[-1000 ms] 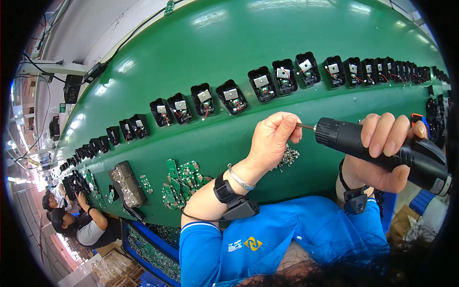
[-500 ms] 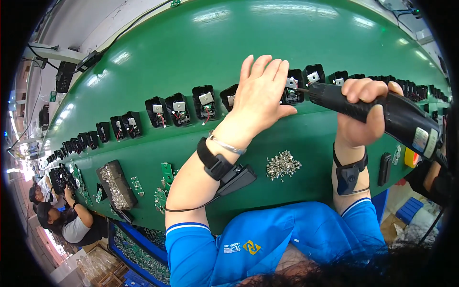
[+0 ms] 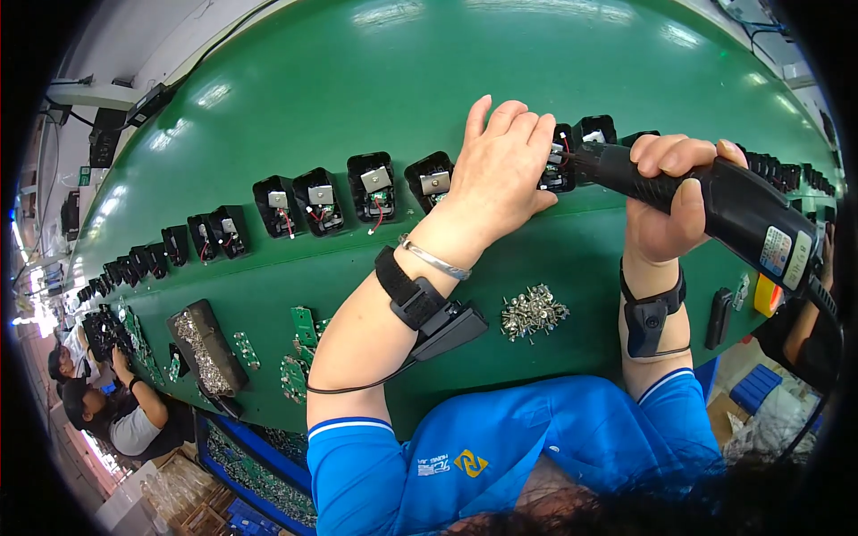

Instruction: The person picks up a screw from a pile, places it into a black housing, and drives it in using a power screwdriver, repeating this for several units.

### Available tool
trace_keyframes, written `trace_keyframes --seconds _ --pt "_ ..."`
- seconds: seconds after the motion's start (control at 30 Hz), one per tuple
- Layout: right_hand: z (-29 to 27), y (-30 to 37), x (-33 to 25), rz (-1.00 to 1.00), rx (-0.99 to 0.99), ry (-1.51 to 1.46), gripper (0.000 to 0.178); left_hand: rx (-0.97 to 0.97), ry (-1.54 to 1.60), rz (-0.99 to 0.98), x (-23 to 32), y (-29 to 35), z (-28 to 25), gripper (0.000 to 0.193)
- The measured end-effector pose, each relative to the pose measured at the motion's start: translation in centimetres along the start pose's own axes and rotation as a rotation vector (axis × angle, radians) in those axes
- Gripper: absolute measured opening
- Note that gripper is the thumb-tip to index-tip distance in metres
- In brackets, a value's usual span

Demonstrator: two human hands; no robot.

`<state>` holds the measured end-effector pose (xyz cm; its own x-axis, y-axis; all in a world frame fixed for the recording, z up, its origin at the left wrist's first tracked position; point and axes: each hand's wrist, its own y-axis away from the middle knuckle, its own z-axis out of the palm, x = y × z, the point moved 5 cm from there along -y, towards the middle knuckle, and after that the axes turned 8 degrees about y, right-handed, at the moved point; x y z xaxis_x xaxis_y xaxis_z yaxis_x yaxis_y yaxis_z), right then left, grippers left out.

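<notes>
My right hand [image 3: 672,192] is wrapped round a black electric screwdriver [image 3: 639,174], tilted with its tip toward the left. That tip points into an open black plastic housing [image 3: 563,170] that has small metal and wired parts inside. Against the left side of this housing lies my left hand [image 3: 505,170], palm down, fingers bent over the far side and thumb at the near side; the hand hides much of the housing. Directly left of it stands another black housing [image 3: 434,182] with a metal plate inside. A pile of small screws [image 3: 534,314] lies on the green table [image 3: 500,54] nearer to me.
Rows of similar housings [image 3: 373,192] run to both sides. At left are a dark tray of small metal parts [image 3: 206,348] and green circuit boards [image 3: 304,330]. A yellow tape roll [image 3: 767,295] lies at right. Two co-workers [image 3: 138,415] sit at far left.
The left hand has shifted slightly right, its fingers more bent. The screwdriver has moved a little left and down at its rear. The whole view has shifted slightly.
</notes>
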<state>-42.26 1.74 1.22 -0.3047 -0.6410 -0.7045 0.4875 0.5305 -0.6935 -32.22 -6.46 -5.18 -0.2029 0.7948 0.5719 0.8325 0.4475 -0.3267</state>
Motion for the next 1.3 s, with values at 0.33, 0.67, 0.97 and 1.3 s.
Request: trace_keyframes --seconds 0.33,0.67,0.97,1.3 --pt "0.7 0.6 0.5 -0.012 -0.033 0.025 0.039 0.011 0.009 -0.007 -0.4 0.5 0.0 0.071" --pt "1.6 0.7 0.7 -0.038 -0.225 0.023 0.033 0.027 -0.023 0.019 -0.7 0.5 0.0 0.064" --pt "2.1 1.2 2.3 0.002 -0.166 0.009 0.032 0.069 -0.01 0.009 -1.7 0.9 0.0 0.061" --pt "1.8 1.0 2.9 0.051 -0.171 0.06 0.035 0.053 -0.065 0.001 -1.5 0.6 0.5 0.066"
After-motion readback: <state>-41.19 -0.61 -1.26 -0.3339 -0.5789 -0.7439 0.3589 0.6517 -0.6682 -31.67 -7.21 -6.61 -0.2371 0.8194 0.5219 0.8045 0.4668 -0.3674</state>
